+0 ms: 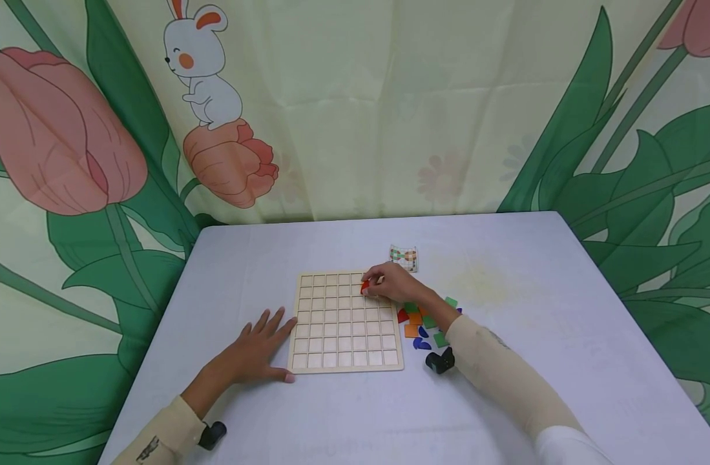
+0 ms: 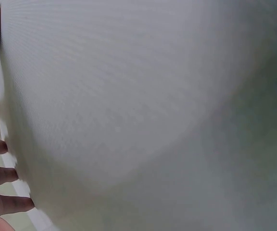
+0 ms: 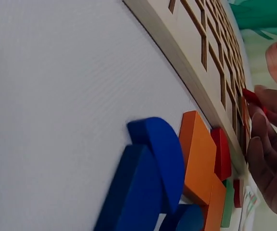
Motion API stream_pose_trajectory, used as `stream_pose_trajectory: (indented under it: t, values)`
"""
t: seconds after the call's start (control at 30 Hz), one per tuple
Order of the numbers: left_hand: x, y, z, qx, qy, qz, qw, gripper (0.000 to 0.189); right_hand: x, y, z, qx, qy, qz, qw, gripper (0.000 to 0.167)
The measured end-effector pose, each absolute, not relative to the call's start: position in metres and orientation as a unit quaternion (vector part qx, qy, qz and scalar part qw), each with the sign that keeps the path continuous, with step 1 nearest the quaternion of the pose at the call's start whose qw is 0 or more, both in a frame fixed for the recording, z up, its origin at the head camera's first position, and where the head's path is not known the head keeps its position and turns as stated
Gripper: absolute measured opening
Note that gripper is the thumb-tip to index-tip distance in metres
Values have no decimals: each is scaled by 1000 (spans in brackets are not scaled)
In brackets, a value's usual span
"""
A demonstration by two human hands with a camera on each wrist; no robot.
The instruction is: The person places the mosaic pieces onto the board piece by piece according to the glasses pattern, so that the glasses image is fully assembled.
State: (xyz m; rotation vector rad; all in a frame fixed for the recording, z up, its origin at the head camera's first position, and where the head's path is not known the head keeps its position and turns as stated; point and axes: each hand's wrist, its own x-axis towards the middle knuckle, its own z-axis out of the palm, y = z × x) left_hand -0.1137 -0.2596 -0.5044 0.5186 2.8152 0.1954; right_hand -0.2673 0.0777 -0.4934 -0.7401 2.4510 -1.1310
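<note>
A pale wooden grid board (image 1: 345, 371) lies flat on the table, its squares bordered by raised strips. My right hand (image 1: 393, 283) is over its far right corner and pinches a small red block (image 1: 364, 287) between thumb and fingers; in the right wrist view the red block (image 3: 253, 98) shows at the fingertips, close over the grid. My left hand (image 1: 260, 349) rests with spread fingers on the table at the board's left edge, a fingertip right at the rim. The left wrist view catches only its fingers (image 2: 4, 175) at the frame's side.
Right of the board lies a loose pile of blocks: orange squares (image 1: 411, 330), green pieces (image 1: 440, 340), blue rounded pieces (image 3: 165, 154) and red ones (image 1: 403, 315), partly beneath my right forearm. A small printed card (image 1: 404, 257) lies behind the board's far right corner. A patterned curtain (image 1: 355, 116) hangs behind the table.
</note>
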Motion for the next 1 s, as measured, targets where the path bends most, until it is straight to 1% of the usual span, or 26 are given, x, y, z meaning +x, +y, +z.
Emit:
stream_pose_trajectory:
  t: [0.17,0.47,0.7,1.0]
  values:
    - [-114,-259,-504,179,972,65,138,116,-269,70,-494,-274,869,-377,162,23]
    - [-114,-259,-503,176,972,64,143,117,-269,63,-493,-247,891,-344,165,26]
    - [-114,-259,-502,182,972,62,139,116,-271,64,-491,-239,901,-324,162,18]
    - [-115,-259,-504,178,972,60,141,117,-272,62,-491,-246,903,-315,159,15]
